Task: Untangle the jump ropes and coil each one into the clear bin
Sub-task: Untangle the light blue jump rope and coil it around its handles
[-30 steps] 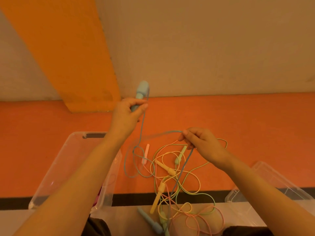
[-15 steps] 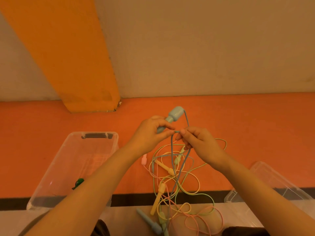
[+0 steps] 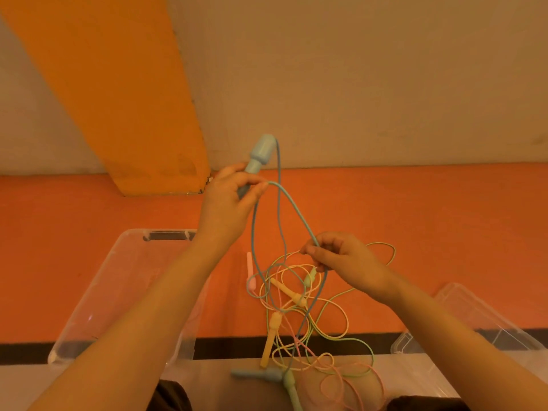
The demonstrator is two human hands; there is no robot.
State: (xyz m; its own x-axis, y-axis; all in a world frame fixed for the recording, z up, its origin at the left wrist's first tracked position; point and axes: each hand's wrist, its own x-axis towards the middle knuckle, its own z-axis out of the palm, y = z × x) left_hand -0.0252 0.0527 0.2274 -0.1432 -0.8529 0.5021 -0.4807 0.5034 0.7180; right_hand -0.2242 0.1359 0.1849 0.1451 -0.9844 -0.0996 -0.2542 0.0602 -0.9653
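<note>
Your left hand (image 3: 224,209) grips blue handle (image 3: 257,157), raised; your right hand (image 3: 344,261) pinches blue rope (image 3: 292,207) above tangle (image 3: 299,307); clear bin (image 3: 118,280) left.

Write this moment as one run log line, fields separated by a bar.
left hand: holds blue handle and cord | right hand: pinches blue cord | other ropes: tangled on floor | clear bin: no coil visible

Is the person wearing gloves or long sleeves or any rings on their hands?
No gloves, no sleeves in view. Both forearms are bare all the way down to the frame's edge. The left hand and right hand show no rings, watch or bracelet that I can see. Fingernails look short and plain.
</note>
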